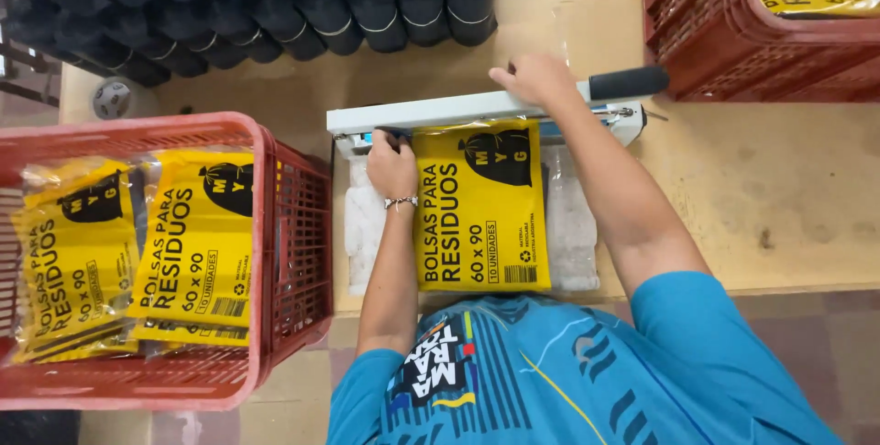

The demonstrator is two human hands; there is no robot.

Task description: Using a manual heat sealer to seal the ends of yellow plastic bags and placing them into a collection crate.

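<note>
A yellow printed packet (480, 207) lies flat on the table with its top edge under the arm of a white heat sealer (440, 109). My left hand (391, 163) pinches the packet's upper left corner at the sealer's jaw. My right hand (534, 78) presses down on the sealer's arm, just left of its black handle (629, 83). A white padded cloth (364, 225) lies under the packet.
A red plastic crate (291, 225) at the left holds several yellow packets (194, 243). Another red crate (733, 42) with yellow packets stands at the top right. Rolls of dark bags (275, 5) are stacked along the table's far side. A tape roll (112, 99) lies far left.
</note>
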